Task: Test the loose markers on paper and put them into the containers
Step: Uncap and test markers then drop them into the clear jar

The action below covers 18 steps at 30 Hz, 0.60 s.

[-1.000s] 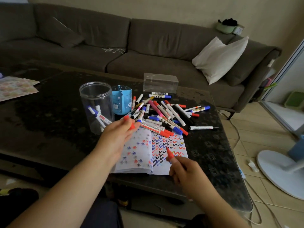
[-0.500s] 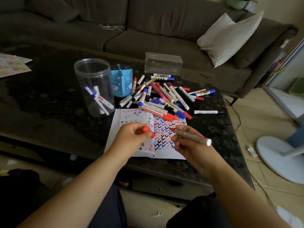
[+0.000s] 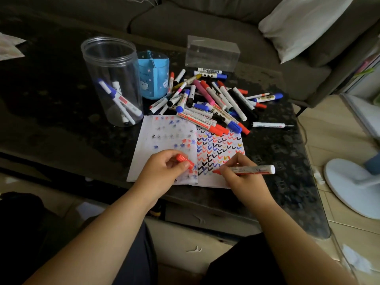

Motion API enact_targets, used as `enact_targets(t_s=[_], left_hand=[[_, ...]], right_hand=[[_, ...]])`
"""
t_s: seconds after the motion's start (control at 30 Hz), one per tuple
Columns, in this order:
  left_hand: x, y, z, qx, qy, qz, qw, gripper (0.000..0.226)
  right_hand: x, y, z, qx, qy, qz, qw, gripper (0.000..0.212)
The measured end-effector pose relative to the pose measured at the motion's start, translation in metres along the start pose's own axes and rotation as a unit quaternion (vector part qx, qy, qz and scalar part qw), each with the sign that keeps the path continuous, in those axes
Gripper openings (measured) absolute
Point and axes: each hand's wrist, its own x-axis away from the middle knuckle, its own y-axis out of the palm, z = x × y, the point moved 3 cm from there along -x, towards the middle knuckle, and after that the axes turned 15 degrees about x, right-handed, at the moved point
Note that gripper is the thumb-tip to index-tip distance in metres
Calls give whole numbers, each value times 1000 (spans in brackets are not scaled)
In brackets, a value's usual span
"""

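Note:
An open notebook (image 3: 164, 130) full of coloured tick marks and stars lies on the dark table (image 3: 51, 124). My right hand (image 3: 240, 179) grips an uncapped red marker (image 3: 250, 169), its tip down on the right page. My left hand (image 3: 162, 171) pinches the red cap (image 3: 184, 159) over the left page. A heap of loose markers (image 3: 211, 99) lies just beyond the notebook. A clear plastic jar (image 3: 112, 79) with a few markers inside stands at the left, a blue pen holder (image 3: 153, 74) beside it.
A clear rectangular box (image 3: 211, 51) stands behind the marker heap. A single black pen (image 3: 269, 124) lies to the right of the heap. A grey sofa (image 3: 185, 17) with a white pillow (image 3: 302, 23) is behind the table; a white fan base (image 3: 353, 186) stands on the floor at right.
My left hand pulled the red cap off the marker and moved back over the notebook. My right hand turned the marker and brought its tip down onto the right page.

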Motion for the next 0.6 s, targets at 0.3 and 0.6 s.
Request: enact_targets(t_s=[0.3, 0.6], left_hand=[[-2, -1, -4, 17, -6, -14, 1000, 11], [-1, -1, -2, 26, -15, -8, 1000, 11]], right_hand=[[-5, 2, 6, 34, -12, 0, 999, 24], [-8, 2, 4, 104, -40, -36, 993, 27]])
